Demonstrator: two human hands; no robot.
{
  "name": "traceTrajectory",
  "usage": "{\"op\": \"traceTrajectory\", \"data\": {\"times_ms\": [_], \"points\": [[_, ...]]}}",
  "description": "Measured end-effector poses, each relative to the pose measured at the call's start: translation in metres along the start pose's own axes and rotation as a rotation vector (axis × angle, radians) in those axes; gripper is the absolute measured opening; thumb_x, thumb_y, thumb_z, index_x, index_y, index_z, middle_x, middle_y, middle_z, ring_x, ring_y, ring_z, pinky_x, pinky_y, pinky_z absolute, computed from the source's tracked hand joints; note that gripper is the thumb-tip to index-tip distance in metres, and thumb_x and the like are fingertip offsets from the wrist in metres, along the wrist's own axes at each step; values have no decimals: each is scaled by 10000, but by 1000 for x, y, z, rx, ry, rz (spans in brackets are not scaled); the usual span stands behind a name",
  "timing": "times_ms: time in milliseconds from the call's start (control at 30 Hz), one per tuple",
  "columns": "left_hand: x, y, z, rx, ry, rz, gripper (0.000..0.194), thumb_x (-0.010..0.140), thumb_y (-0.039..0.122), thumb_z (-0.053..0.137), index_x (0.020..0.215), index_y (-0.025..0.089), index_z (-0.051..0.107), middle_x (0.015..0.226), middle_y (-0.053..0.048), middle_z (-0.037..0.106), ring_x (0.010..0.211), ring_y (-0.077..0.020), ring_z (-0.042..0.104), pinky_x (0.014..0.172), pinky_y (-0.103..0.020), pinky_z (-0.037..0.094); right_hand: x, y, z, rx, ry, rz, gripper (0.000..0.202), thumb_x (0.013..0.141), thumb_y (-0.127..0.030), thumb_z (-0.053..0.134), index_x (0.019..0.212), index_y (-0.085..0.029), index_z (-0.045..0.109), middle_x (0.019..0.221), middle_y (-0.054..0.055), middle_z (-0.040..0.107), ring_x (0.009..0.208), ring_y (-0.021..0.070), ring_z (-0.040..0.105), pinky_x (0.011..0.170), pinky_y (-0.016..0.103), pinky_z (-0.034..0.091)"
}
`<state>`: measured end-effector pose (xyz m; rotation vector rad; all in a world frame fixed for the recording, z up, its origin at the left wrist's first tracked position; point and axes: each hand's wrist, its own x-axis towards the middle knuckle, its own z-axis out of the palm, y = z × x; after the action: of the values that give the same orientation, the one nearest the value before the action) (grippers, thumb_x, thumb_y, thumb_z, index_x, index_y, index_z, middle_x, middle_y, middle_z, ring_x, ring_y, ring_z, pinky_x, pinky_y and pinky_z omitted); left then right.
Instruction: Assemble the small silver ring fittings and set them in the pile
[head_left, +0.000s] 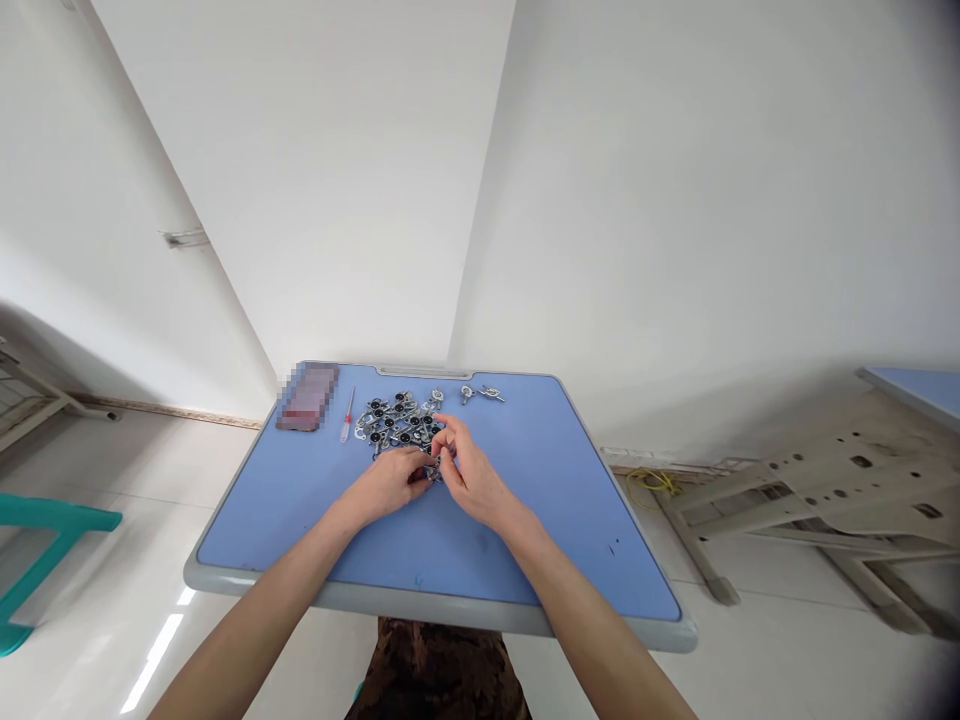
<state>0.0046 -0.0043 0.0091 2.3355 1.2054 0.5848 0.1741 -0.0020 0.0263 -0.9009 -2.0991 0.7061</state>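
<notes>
So we've got both hands together at the near edge of a pile of small metal parts (405, 436) with black round bits, on a blue table (300, 520). Our left hand (391, 482) and right hand (472, 475) both have fingers curled in, pinching a little metal piece (434, 470) between them; too small to make out exactly. A few loose metal parts (480, 393) sit just past the pile, and there's a screwdriver (348, 415) to its left, with a blurred-out phone-like thing (307, 397) beyond that.
</notes>
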Motion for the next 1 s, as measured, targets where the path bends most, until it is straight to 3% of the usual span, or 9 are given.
{"op": "traceTrajectory", "data": {"times_ms": [233,433,600,733,900,1000], "points": [[0,-1,1,1,4,7,60,790,153,491,779,168,548,722,-9,539,637,-131,484,590,-233,360,-1,3,5,54,21,22,443,890,-149,344,1310,-206,213,892,36,516,731,137,524,711,317,481],[-1,0,2,29,7,3,81,796,150,478,802,170,556,733,-14,545,634,-134,488,573,-233,352,1,11,8,12,125,13,281,880,-203,439,1159,-232,442,862,29,562,740,153,562,716,323,493],[-1,0,2,42,24,11,70,795,149,478,788,169,546,727,-13,547,631,-135,488,580,-237,357,2,7,6,-39,194,-75,291,881,-219,454,1156,-267,535,944,53,555,782,162,561,732,323,502],[0,-1,3,42,19,10,63,784,147,481,751,166,532,716,-16,543,626,-137,483,579,-237,352,3,5,6,12,210,-89,299,898,-214,418,1163,-260,548,965,59,564,816,159,565,746,321,504],[0,-2,3,39,10,0,60,780,154,497,728,164,525,717,-15,542,611,-131,477,565,-234,342,1,7,7,120,147,-4,337,916,-201,355,1243,-227,434,970,65,583,853,156,580,764,323,513],[0,-2,3,26,14,0,50,788,157,494,756,167,530,730,-13,546,620,-130,481,569,-232,345,0,7,7,67,146,-26,309,903,-223,401,1204,-234,471,967,66,585,839,165,578,774,342,512]]}}
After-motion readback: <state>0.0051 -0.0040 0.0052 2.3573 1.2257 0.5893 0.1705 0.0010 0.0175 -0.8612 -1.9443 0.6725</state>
